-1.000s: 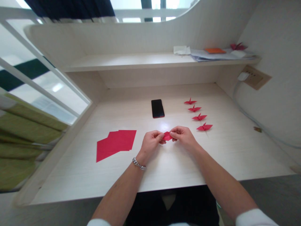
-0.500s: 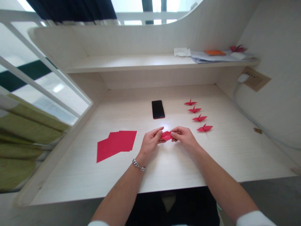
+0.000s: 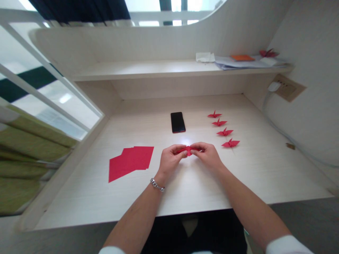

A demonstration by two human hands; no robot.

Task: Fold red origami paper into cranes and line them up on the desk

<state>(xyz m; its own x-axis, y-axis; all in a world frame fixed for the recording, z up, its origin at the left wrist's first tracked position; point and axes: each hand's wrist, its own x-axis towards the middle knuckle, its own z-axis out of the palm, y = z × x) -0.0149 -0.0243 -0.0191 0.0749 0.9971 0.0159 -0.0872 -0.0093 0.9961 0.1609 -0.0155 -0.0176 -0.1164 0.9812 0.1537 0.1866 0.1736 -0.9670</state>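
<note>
Between my two hands is a small piece of folded red paper (image 3: 189, 151), pinched from both sides above the desk. My left hand (image 3: 171, 157) closes on its left part with thumb and fingers, and a silver chain bracelet circles that wrist. My right hand (image 3: 208, 154) grips the right part the same way. Most of the paper hides behind the fingers, so its exact fold cannot be made out. Several red paper cranes (image 3: 225, 132) stand in a slanting row right of my hands. To the left lie overlapping red paper sheets (image 3: 135, 158).
A black phone (image 3: 178, 122) lies on the desk (image 3: 148, 120) beyond my hands. The shelf (image 3: 148, 67) above bears papers (image 3: 225, 64), an orange item (image 3: 243, 58) and a red folded-paper piece (image 3: 268, 53). A cable (image 3: 275, 125) hangs from the wall socket (image 3: 288, 88) at right.
My left fingers have shifted along the red paper, the thumb now nearer its middle. Both hands cover more of it, and less of the paper shows between them.
</note>
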